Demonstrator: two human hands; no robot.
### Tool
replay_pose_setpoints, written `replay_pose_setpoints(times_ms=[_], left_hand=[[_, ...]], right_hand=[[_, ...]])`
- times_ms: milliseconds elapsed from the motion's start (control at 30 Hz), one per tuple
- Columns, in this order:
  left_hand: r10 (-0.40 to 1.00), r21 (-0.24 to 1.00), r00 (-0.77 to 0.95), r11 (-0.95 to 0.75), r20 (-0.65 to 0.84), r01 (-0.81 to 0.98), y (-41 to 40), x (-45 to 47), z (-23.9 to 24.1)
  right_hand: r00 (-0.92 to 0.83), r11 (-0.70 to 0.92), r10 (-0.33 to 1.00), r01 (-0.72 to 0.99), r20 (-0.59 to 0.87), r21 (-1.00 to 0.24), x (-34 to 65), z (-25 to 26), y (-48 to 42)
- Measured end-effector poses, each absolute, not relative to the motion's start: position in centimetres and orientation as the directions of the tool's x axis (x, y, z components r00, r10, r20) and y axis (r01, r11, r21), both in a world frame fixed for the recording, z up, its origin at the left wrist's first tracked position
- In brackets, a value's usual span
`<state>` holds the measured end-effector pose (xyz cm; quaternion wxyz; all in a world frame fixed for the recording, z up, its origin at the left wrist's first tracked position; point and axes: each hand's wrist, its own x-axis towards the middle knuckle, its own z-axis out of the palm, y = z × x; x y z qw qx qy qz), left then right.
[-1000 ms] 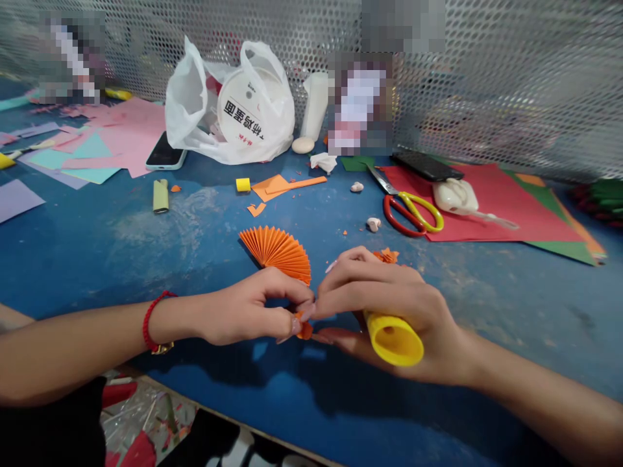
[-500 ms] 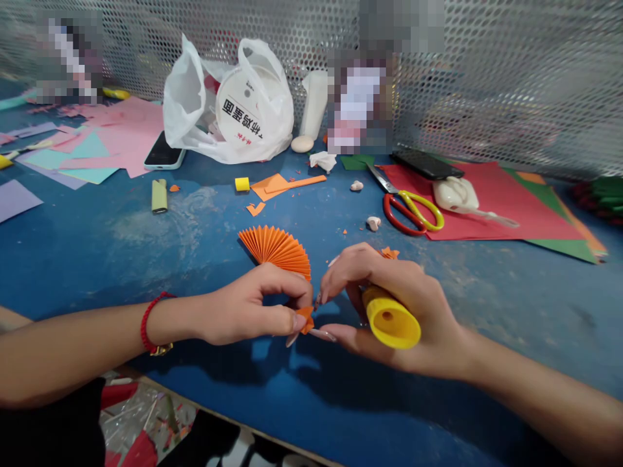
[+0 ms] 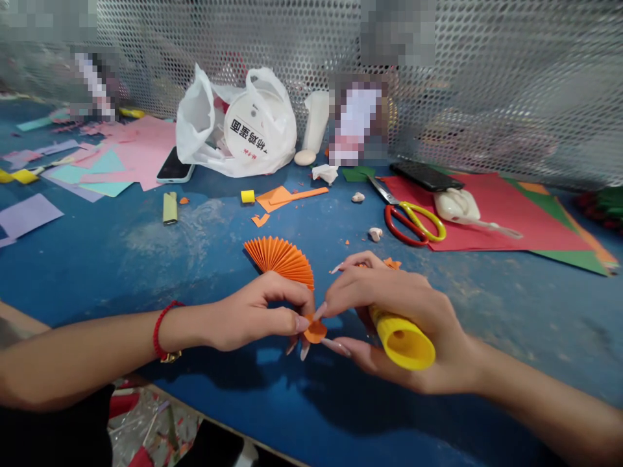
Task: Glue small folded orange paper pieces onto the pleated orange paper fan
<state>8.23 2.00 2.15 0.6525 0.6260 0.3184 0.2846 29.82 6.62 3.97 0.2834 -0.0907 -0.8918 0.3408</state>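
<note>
The left hand (image 3: 248,318) pinches a small orange paper piece (image 3: 315,332) over the blue table (image 3: 146,259), just in front of the pleated orange fan (image 3: 281,258); the right hand (image 3: 403,318) touches that piece with its fingertips while its palm grips a yellow tube (image 3: 403,337)

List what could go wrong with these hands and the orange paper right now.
1. The small orange piece is pinched only by fingertips of the left hand and right hand; it may crumple or slip.
2. The right hand also holds the yellow tube, which could hamper its grip.
</note>
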Motion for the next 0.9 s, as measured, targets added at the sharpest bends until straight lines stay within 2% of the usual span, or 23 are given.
replay_pose_setpoints(times_ms=[233,333,433,500,733,900], left_hand=[[0.781,0.998,0.623,0.003,-0.039,0.058,1.98,8.17,2.25],[0.807,0.983,0.586,-0.157,0.074,0.091,1.87,8.21,2.09],[0.812,0.916,0.536,-0.368,0.232,0.16,1.75,8.35,1.8],[0.803,0.875,0.522,-0.442,0.287,0.198,1.68,8.48,1.64],[0.799,0.809,0.523,-0.502,0.298,0.305,1.55,8.77,1.6],[0.79,0.781,0.524,-0.533,0.32,0.327,1.49,8.83,1.4]], right_hand=[[-0.797,0.792,0.331,-0.057,0.505,-0.608,29.98,3.46,7.03],[-0.791,0.814,0.33,-0.037,0.515,-0.579,29.96,3.26,6.98],[-0.813,0.831,0.304,-0.028,0.496,-0.556,30.0,3.32,6.92],[-0.823,0.834,0.293,-0.03,0.487,-0.551,30.03,3.34,6.92],[-0.802,0.804,0.352,-0.005,0.483,-0.595,29.9,3.05,6.74],[-0.776,0.788,0.441,0.093,0.451,-0.609,29.85,3.12,6.07]])
